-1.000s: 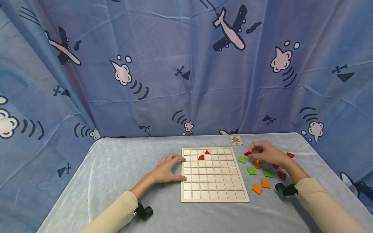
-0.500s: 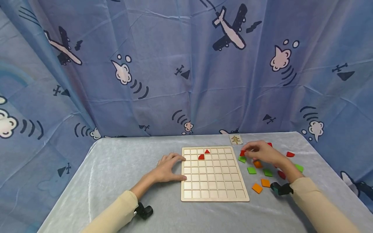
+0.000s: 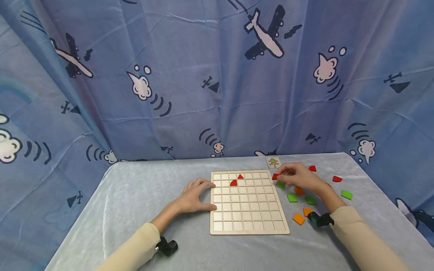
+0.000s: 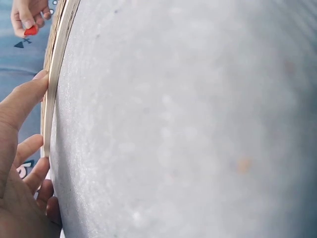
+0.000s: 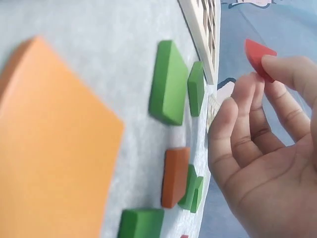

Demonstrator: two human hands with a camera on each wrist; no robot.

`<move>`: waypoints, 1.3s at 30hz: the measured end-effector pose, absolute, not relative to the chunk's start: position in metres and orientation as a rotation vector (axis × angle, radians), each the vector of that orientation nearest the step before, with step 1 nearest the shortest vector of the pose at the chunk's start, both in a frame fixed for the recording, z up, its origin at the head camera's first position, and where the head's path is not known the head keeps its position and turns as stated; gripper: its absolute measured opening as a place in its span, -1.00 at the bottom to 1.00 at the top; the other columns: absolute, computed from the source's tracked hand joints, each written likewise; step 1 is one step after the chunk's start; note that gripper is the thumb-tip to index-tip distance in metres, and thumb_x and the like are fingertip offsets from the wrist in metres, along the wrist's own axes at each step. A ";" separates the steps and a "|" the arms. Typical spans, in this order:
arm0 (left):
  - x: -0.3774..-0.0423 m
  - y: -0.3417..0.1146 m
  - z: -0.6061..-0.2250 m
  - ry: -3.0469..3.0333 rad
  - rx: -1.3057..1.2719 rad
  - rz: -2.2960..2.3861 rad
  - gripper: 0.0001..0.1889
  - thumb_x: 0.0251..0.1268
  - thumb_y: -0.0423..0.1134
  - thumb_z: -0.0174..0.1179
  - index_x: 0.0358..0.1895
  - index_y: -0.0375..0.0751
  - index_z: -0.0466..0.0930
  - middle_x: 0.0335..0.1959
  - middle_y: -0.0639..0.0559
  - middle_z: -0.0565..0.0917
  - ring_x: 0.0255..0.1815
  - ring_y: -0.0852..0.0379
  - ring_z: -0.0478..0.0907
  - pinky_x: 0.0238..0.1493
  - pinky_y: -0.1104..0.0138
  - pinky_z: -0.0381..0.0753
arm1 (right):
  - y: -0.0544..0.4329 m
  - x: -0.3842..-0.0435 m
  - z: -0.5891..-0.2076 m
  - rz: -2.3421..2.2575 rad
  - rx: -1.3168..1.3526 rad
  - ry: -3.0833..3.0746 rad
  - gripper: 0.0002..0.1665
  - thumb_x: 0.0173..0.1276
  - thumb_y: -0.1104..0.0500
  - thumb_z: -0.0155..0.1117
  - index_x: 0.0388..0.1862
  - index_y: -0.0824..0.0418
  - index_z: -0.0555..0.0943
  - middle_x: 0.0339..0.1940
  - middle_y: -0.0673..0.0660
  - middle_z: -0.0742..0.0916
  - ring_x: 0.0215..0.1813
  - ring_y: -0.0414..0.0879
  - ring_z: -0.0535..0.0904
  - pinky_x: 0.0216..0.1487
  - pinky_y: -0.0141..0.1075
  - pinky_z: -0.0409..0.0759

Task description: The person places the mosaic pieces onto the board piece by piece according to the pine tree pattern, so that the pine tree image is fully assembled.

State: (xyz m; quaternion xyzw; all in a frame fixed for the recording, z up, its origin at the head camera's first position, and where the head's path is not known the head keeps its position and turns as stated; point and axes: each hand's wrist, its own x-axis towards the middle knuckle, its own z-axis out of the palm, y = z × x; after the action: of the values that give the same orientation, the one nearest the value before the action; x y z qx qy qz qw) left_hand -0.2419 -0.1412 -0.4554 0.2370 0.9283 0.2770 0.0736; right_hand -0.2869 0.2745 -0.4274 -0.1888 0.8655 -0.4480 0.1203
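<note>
My right hand (image 3: 300,176) pinches a red quarter-circle tile (image 5: 258,57) between thumb and fingertips. It hovers just off the upper right edge of a wooden grid board (image 3: 251,227). On the board, a red triangle tile (image 3: 240,176) lies in the top row, and a red quarter-circle piece (image 3: 233,183) sits one row lower, diagonally to its left. My left hand (image 3: 192,197) touches the board's left edge with thumb and fingertips spread apart; in the left wrist view its thumb (image 4: 29,96) rests against the wooden rim.
Right of the board lie several loose tiles: green ones such as this square (image 3: 292,198), orange squares (image 3: 298,219) and red rounded pieces (image 3: 337,178). A small card with a tree pattern (image 3: 273,162) lies behind the board's right corner. A patterned blue curtain (image 3: 169,75) hangs behind the table.
My right hand has moved left with the red quarter-circle tile, from above the loose pieces to the board's right edge. The left hand stays in place.
</note>
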 end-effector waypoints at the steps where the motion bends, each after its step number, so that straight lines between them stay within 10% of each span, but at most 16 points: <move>1: -0.242 -0.141 -0.455 2.787 0.713 0.831 -0.24 -0.02 0.23 0.45 0.32 0.17 0.44 0.39 0.07 0.38 0.35 -0.10 0.25 0.32 -0.14 0.23 | 0.274 -0.287 -0.428 -1.318 -0.555 2.522 -0.75 0.41 0.10 0.28 -0.09 0.26 0.62 -0.18 0.30 0.71 -0.28 0.10 0.61 -0.23 -0.23 0.66; 13: -0.241 -0.141 -0.454 2.782 0.712 0.834 -0.24 -0.02 0.22 0.45 0.32 0.14 0.45 0.39 0.06 0.38 0.32 -0.10 0.25 0.31 -0.13 0.24 | 0.259 -0.291 -0.428 -1.423 -0.513 2.342 -0.70 0.45 0.16 0.21 -0.04 0.39 0.49 -0.12 0.36 0.79 -0.04 0.03 0.77 -0.05 -0.23 0.71; 39: -0.242 -0.141 -0.453 2.784 0.715 0.821 -0.24 0.00 0.23 0.44 0.32 0.15 0.44 0.38 0.06 0.38 0.33 -0.10 0.26 0.31 -0.13 0.24 | 0.222 -0.300 -0.430 -1.493 -0.574 2.301 -0.66 0.36 0.22 0.33 -0.03 0.41 0.49 -0.21 0.50 0.74 -0.29 0.13 0.73 -0.15 -0.11 0.71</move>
State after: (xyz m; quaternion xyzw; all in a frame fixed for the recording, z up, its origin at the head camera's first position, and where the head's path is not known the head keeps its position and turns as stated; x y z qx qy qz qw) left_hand -0.2417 -0.1408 -0.4533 0.2385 0.9286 0.2738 0.0761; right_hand -0.3003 0.2219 -0.4296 -0.2020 0.8093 -0.5251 0.1689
